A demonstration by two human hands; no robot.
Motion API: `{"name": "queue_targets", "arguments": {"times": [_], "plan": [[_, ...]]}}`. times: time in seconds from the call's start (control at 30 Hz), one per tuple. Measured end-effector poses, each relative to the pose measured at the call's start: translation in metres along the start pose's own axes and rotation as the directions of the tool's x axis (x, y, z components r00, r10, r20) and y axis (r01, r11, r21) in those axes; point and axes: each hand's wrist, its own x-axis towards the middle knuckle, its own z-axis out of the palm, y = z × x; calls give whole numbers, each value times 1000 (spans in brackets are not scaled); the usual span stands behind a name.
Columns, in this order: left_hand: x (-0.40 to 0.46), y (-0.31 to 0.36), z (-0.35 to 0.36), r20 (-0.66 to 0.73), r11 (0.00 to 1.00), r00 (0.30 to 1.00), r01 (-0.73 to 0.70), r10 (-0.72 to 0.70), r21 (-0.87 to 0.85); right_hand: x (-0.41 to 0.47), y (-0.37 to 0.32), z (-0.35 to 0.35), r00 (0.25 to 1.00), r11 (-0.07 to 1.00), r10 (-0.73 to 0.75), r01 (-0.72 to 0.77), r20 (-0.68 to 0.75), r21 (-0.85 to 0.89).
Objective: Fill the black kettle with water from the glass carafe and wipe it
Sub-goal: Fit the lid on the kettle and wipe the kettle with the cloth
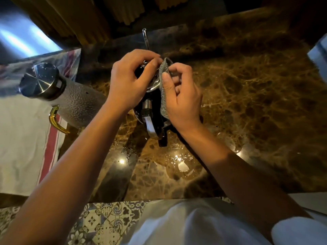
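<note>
Nearest the viewer, the marble counter [256,103] shows a glossy wet patch just this side of the black kettle [152,110], so the kettle's base is likely sitting on a slick film. The kettle stands upright on the counter, seen from above: a dark body, a black handle [161,131] pointing toward the viewer with a pale strip along it, and a chrome-rimmed top mostly hidden by the hands. If it now holds water it should be heavy and steady but inclined to slide on the wet stone, and the handle looks the surest place to hold it (the polished rim would be slippery). The right hand [180,101] lies against the kettle's right side, thumb and fingers clamped on a soft grey cloth [163,85] that drapes limply from the rim down the flank. The left hand [129,80] covers the kettle's top, fingers curled together at the rim; exactly what they pinch cannot be told. Left of the kettle, the glass carafe [70,96] with a dimpled body, steel lid and amber handle rests partly on a striped white towel [26,138]. Beyond the kettle, a thin clear glass rod [146,38] rises.
</note>
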Motion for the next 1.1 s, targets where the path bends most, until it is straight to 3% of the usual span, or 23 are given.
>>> {"name": "queue_targets", "arguments": {"times": [0.13,0.23,0.33,0.43,0.63,0.83,0.9,1.03,1.1], "plan": [[0,-1,0,-9,1000,1000,-8,8,0,-16,6,-21,965,984,105,-136,242,116],[1,-3,1,-19,1000,1000,-25,25,-10,-21,10,-35,942,997,-35,12,334,71],[0,-4,1,-16,1000,999,-29,29,-11,-17,16,-33,967,983,-164,176,193,-48],[0,-2,1,-10,1000,1000,-17,17,1,-19,20,-30,974,955,-208,221,85,-199],[0,1,0,4,1000,1000,-8,8,0,-3,15,-20,965,950,-261,257,1,-178],[0,0,1,4,1000,1000,8,-8,-9,-21,17,-13,999,1000,29,-29,-26,11],[0,0,1,14,1000,1000,5,-5,-10,-36,16,-11,997,997,73,-73,-12,23],[0,1,0,20,1000,1000,3,-3,4,-80,13,-11,983,999,40,-33,179,-41],[0,1,1,17,1000,1000,8,-8,8,-85,18,-17,981,995,99,-97,166,-20]]}}
